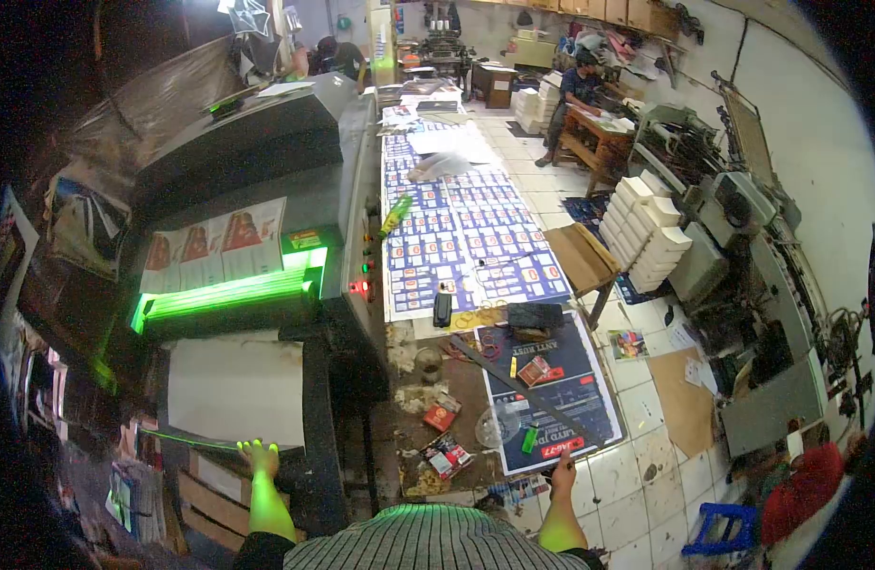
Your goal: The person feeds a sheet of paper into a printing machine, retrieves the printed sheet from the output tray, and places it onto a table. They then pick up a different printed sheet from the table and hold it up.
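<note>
My left hand [259, 458], fingers spread, rests at the near edge of a white paper sheet [236, 388] in the machine's front tray, tinted by green light. My right hand [563, 467] is at the front edge of the table, fingertips right at the lower border of a dark blue printed poster [575, 380]. No object shows in it. Across the poster lies a long dark ruler [518, 385]. Near it are a red-and-white cigarette pack [533, 371], a green lighter [530, 439] and a clear round plastic piece [497, 425].
The grey machine [238, 161] with a glowing green lamp [230, 296] stands at left. Printed blue sheets [466, 228] cover the long table. At right are stacked white blocks [641, 228], a seated person [578, 95], a blue stool [720, 528] and a machine [770, 380].
</note>
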Demonstrator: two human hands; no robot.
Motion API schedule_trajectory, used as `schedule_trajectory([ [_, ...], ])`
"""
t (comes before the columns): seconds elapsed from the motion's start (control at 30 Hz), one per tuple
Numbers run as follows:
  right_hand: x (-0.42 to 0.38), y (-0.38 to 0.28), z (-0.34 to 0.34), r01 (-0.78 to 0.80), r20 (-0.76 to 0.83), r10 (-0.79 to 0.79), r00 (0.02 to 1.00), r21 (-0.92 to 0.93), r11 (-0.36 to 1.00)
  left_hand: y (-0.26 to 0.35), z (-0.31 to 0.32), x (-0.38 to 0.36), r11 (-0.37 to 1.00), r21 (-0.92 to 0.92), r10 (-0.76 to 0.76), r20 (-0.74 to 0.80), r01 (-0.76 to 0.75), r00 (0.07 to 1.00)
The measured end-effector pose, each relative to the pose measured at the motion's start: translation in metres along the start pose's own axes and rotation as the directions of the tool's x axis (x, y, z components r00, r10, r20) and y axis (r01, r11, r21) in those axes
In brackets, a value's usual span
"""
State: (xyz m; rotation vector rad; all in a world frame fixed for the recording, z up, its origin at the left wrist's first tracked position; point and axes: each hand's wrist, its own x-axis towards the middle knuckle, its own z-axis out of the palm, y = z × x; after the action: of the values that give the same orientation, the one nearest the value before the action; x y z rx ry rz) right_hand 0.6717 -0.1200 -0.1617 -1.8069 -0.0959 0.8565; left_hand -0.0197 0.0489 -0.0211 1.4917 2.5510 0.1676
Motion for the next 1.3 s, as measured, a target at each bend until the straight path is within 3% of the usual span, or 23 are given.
schedule_trajectory([
  [0.1, -0.006, -0.006, 0.003, 0.009, 0.007, -0.009, 1.000, 0.036, 0.999, 0.002, -0.003, -0.002, 1.000, 0.009, 0.010, -0.031, -0.010, 0.999],
  [0.2, -0.011, -0.012, 0.005, -0.030, 0.004, 0.030, 1.000, 0.064, 0.998, 0.007, -0.009, -0.004, 1.000, 0.024, 0.016, 0.033, -0.016, 0.999],
  [0.27, 0.010, 0.012, 0.005, 0.100, -0.075, -0.098, 0.992, 0.022, 0.995, 0.004, -0.005, -0.004, 0.998, 0.068, 0.007, -0.007, -0.007, 1.000],
  [0.4, -0.019, -0.020, 0.003, 0.000, -0.013, -0.001, 1.000, -0.016, 1.000, -0.004, 0.004, 0.000, 0.996, 0.084, 0.038, -0.038, -0.034, 0.999],
  [0.47, -0.034, -0.037, 0.006, -0.068, -0.021, 0.068, 0.998, -0.027, 0.997, -0.001, -0.003, 0.000, 0.986, 0.148, 0.073, 0.037, -0.078, 0.997],
  [0.8, -0.023, -0.024, 0.006, -0.009, -0.025, 0.009, 1.000, -0.004, 1.000, -0.005, 0.003, 0.001, 0.979, 0.163, 0.121, 0.040, -0.126, 0.992],
  [0.9, -0.033, -0.034, 0.006, -0.044, 0.004, 0.044, 0.999, 0.010, 0.999, 0.008, -0.011, -0.009, 0.994, 0.097, 0.053, 0.006, -0.053, 0.999],
  [1.0, -0.032, -0.034, 0.007, -0.053, -0.011, 0.053, 0.999, -0.009, 0.999, 0.003, -0.005, -0.002, 0.984, 0.171, 0.042, 0.032, -0.047, 0.999],
  [1.17, 0.002, 0.004, 0.004, 0.073, -0.044, -0.074, 0.996, -0.026, 0.997, 0.004, -0.006, -0.003, 0.972, 0.217, 0.079, 0.059, -0.090, 0.995],
  [1.3, -0.009, -0.009, 0.005, 0.041, -0.022, -0.041, 0.999, -0.023, 0.999, 0.002, -0.004, -0.003, 0.973, 0.207, 0.098, 0.052, -0.107, 0.994],
])
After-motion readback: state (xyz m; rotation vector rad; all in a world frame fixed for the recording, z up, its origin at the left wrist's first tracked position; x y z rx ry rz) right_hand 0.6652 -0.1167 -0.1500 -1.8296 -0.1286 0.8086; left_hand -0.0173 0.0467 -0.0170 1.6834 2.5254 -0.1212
